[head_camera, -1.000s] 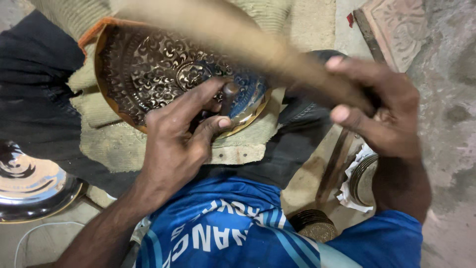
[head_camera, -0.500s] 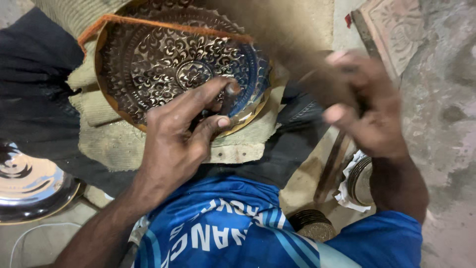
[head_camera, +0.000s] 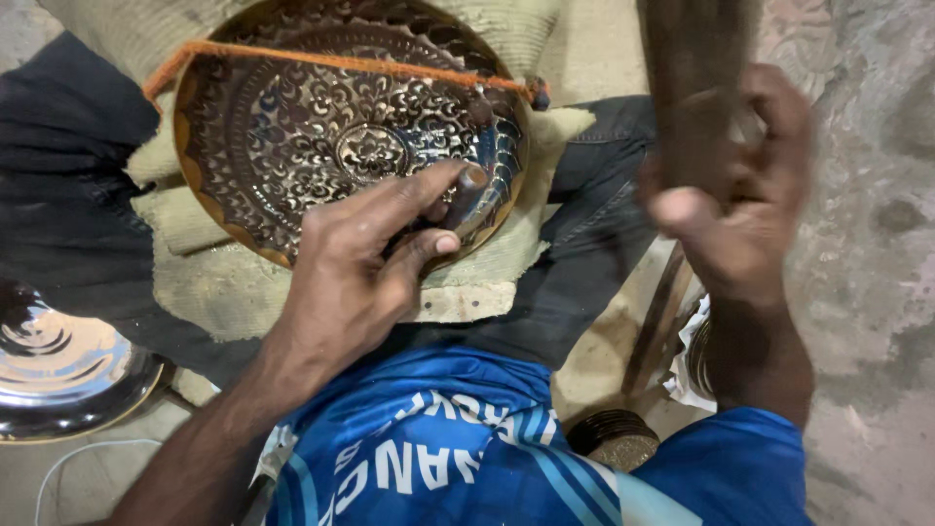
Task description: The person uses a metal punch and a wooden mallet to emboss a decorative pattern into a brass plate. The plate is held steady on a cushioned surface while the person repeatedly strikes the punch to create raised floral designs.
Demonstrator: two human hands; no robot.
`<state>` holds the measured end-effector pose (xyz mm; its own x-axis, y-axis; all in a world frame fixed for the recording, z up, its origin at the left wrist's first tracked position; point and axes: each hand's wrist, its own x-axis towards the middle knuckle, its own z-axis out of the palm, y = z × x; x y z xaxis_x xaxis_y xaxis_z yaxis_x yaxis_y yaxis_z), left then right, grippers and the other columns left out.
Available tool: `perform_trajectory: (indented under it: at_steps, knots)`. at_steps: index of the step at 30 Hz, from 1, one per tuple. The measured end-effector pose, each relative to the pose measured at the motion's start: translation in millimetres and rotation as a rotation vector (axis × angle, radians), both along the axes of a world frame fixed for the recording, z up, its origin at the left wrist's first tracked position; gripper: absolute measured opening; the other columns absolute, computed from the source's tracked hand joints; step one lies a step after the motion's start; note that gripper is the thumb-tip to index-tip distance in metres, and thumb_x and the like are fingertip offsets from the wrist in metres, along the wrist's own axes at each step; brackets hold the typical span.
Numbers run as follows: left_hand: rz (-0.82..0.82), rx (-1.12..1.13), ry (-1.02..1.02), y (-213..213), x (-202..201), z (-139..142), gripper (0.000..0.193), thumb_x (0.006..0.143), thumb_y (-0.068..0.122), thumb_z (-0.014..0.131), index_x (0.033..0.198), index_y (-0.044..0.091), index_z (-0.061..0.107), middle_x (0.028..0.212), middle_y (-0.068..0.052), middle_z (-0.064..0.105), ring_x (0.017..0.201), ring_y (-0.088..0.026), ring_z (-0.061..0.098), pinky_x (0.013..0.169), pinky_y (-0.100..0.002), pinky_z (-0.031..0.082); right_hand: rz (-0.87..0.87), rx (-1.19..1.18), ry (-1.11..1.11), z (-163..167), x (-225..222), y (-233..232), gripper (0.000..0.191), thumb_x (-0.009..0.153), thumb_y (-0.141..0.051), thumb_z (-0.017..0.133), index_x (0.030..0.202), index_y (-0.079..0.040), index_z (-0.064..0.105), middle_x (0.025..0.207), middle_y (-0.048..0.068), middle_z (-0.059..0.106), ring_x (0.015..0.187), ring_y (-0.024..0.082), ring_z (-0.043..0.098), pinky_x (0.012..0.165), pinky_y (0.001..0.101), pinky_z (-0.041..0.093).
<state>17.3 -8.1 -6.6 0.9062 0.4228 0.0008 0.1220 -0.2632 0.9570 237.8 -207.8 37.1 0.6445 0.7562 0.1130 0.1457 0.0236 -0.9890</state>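
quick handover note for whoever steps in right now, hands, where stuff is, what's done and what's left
Left hand: pinches a small punch, tip on the engraved brass plate.
Right hand: raised, gripping a wooden mallet, blurred in motion.
Plate: on a cloth pad over the lap, orange cord across it.
Done: pattern covers most of the plate.
Left: cannot tell exactly; the punch sits near the lower right rim.
A shiny plain metal plate lies to the left.

My left hand [head_camera: 355,273] reaches forward, palm down, forearm running up from the lower left; its fingers [head_camera: 409,195] are pinched together with the thumb tip pressed beneath them. My right hand [head_camera: 735,195] is raised at the right, blurred, curled into a closed fist, wrist upright.
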Motion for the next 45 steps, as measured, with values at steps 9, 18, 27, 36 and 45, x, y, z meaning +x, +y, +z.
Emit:
perform_trajectory:
  at_steps: [9, 18, 27, 36, 45]
  knots:
    - [0.074, 0.027, -0.082, -3.9, -1.0, -0.6, 0.047, 0.091, 0.003, 0.077, 0.135, 0.005, 0.063, 0.125, -0.016, 0.074, 0.098, -0.020, 0.077, 0.077, -0.030, 0.069, 0.210, -0.286, -0.385, 7.7, 21.4, -21.1, 0.056, 0.090, -0.014, 0.083, 0.140, -0.006, 0.061, 0.119, 0.016, 0.071, 0.103, 0.017, 0.072, 0.090, 0.0245, 0.056]
    - [0.096, 0.036, -0.010, -3.9, -0.4, -0.3, 0.048, 0.092, 0.005, 0.079, 0.137, 0.005, 0.061, 0.113, -0.013, 0.076, 0.094, -0.020, 0.077, 0.074, -0.032, 0.066, 0.402, -0.440, -0.288, 20.1, 18.5, 8.3, 0.056, 0.082, -0.019, 0.079, 0.133, -0.004, 0.062, 0.102, 0.009, 0.075, 0.087, 0.014, 0.074, 0.083, 0.0256, 0.057]
    - [0.101, 0.015, -0.046, -5.9, 0.7, -3.3, 0.043, 0.093, 0.002, 0.078, 0.133, 0.007, 0.064, 0.113, -0.013, 0.076, 0.094, -0.018, 0.077, 0.067, -0.027, 0.068, 0.369, -0.490, -0.419, 27.5, 16.8, 12.0, 0.057, 0.082, -0.018, 0.083, 0.134, -0.007, 0.064, 0.106, 0.007, 0.076, 0.083, 0.015, 0.074, 0.066, 0.0238, 0.054]
    - [0.100, -0.012, -0.080, -4.8, -1.7, -2.6, 0.047, 0.093, 0.002, 0.077, 0.138, 0.006, 0.061, 0.112, -0.013, 0.077, 0.093, -0.017, 0.075, 0.071, -0.029, 0.064, 0.245, -0.321, -0.185, 30.6, 6.8, 9.7, 0.051, 0.093, -0.020, 0.081, 0.138, -0.011, 0.058, 0.128, 0.005, 0.064, 0.110, 0.015, 0.070, 0.096, 0.0269, 0.057]
    - [0.110, -0.016, -0.010, -4.2, -1.8, -0.5, 0.047, 0.091, 0.005, 0.079, 0.136, 0.006, 0.063, 0.107, -0.011, 0.077, 0.091, -0.016, 0.076, 0.069, -0.030, 0.064, 0.374, -0.394, -0.235, 21.7, 13.0, -10.5, 0.052, 0.086, -0.018, 0.076, 0.134, -0.008, 0.059, 0.132, 0.013, 0.065, 0.122, 0.018, 0.064, 0.106, 0.0286, 0.050]
